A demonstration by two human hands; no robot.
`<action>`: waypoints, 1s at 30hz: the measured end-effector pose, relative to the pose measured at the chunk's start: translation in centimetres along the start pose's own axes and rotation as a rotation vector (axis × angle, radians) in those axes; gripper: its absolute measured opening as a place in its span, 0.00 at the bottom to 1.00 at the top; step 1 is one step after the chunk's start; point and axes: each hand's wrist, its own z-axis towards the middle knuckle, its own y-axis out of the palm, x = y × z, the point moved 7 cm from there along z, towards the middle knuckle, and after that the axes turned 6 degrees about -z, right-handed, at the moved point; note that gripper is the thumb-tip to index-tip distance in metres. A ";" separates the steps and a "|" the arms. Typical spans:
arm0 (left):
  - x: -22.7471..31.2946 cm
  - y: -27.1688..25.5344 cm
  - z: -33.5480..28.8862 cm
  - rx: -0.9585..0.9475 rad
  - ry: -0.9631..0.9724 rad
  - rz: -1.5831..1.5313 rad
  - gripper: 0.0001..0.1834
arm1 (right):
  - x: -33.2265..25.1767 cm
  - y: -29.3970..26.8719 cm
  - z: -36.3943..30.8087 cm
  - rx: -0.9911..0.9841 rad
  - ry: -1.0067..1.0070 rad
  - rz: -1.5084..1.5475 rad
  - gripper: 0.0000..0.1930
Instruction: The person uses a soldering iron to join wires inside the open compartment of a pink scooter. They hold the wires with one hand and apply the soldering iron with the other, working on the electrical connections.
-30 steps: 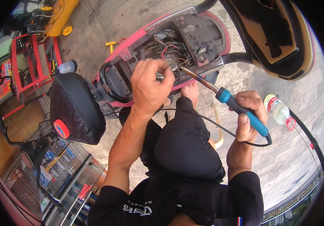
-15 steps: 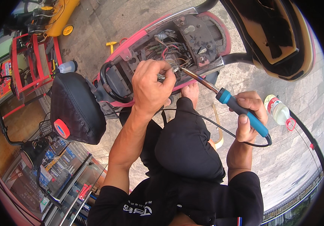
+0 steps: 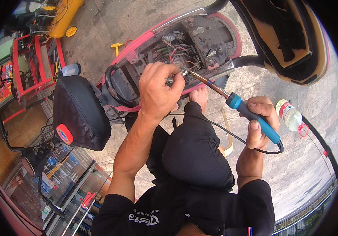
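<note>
My right hand (image 3: pixel 261 122) is closed round the blue-and-black handle of a soldering iron (image 3: pixel 236 101), thumb along its side. The iron's long metal barrel slopes up and left, and its tip meets a small shiny piece at my left fingertips. My left hand (image 3: pixel 159 88) is pinched shut on what looks like a wire (image 3: pixel 184 73) with a bright end; a bit of metal also shows between the fingers. Both hands are over the near edge of a pink electric scooter's (image 3: pixel 137 49) uncovered body, where a tangle of wires (image 3: pixel 181 53) lies in the open bay.
The iron's black cord (image 3: pixel 216 125) loops leftward over my knee. At left stands a black scooter seat (image 3: pixel 80 114) with a roll of red tape (image 3: pixel 64 133) on it. The raised seat underside (image 3: pixel 283 35) fills the upper right. A clear bottle (image 3: pixel 291 116) hangs or stands at right.
Both hands have shifted very slightly to the right, with the soldering iron's tip still at the left fingertips. Nothing else visibly differs.
</note>
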 end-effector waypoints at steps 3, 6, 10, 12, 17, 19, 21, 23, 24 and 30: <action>0.0 0.0 0.0 -0.002 0.001 -0.001 0.06 | 0.0 0.0 0.0 0.004 -0.003 0.000 0.17; -0.1 0.0 0.1 -0.009 0.003 -0.003 0.06 | 0.1 -0.1 0.0 0.006 -0.002 -0.002 0.17; -0.3 -0.1 0.1 -0.006 -0.023 -0.018 0.05 | 0.1 0.0 -0.1 0.002 -0.005 0.003 0.18; -0.5 -0.3 0.0 0.009 -0.049 -0.021 0.06 | 0.0 0.0 -0.1 0.000 -0.008 0.005 0.18; -1.0 -0.7 -0.1 0.029 -0.112 -0.009 0.06 | -0.1 -0.1 0.0 -0.018 -0.021 0.009 0.18; -1.1 -0.8 -0.1 0.023 -0.135 -0.007 0.05 | -0.1 -0.1 0.0 -0.020 -0.027 0.002 0.18; -1.1 -0.9 -0.1 0.017 -0.154 -0.008 0.05 | -0.1 -0.2 -0.1 -0.020 -0.035 0.002 0.18; -1.1 -0.9 -0.1 0.012 -0.169 -0.010 0.05 | -0.2 -0.2 -0.1 -0.020 -0.044 0.008 0.18; -1.2 -0.9 -0.1 0.013 -0.180 -0.014 0.05 | -0.2 -0.3 -0.1 -0.018 -0.052 0.007 0.18; -1.7 -1.0 -0.2 0.034 -0.209 -0.064 0.05 | -0.1 -0.6 -0.3 -0.012 -0.063 0.007 0.18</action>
